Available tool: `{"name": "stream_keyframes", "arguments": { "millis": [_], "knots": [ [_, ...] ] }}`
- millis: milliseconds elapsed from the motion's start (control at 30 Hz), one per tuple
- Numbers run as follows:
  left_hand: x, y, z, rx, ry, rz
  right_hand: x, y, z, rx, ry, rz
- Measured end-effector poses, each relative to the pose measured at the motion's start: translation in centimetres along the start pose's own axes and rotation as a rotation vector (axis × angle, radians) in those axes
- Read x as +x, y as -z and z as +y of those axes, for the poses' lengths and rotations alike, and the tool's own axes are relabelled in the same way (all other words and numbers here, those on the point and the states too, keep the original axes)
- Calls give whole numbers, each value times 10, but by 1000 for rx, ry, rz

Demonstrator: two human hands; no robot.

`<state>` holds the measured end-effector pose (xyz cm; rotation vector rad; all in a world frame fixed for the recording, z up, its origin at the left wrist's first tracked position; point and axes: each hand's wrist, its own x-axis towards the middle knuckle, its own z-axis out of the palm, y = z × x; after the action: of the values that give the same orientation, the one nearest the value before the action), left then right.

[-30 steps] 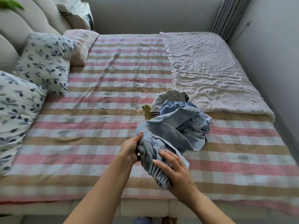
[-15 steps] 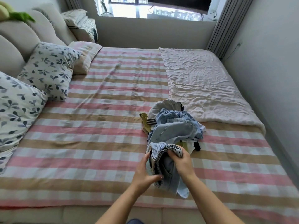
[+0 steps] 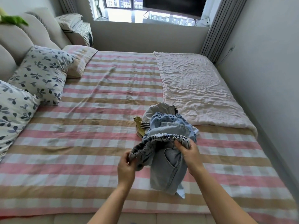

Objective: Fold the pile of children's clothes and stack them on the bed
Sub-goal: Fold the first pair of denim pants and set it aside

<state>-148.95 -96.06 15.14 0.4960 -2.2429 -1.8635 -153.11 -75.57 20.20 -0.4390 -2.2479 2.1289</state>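
We've spread the denim pants (image 3: 168,168) by the waistband, left hand (image 3: 127,169) and right hand (image 3: 189,153) both pinching it (folding can start).

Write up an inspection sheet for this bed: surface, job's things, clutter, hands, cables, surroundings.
Surface: bed with checked sheet, lightly wrinkled.
Job's things: jeans held up by the waistband; pile unfolded behind them.
Clutter: pillows at left; blanket at far right.
Hands: left hand and right hand each grip the waistband.
Cables: nothing seen on the bed.
Surroundings: headboard left, window ahead, wall right.
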Motion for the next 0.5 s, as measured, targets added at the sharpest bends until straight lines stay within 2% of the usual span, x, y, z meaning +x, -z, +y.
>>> {"name": "stream_keyframes", "arguments": {
  "millis": [167,367,500],
  "knots": [
    [43,6,67,-68,-110,52,13,11,-43,-112,177,-2],
    [58,3,150,-174,-238,64,18,6,-114,-57,343,117],
    [47,-11,188,-198,-305,47,8,-10,-149,-20,407,85]
  ]
}}
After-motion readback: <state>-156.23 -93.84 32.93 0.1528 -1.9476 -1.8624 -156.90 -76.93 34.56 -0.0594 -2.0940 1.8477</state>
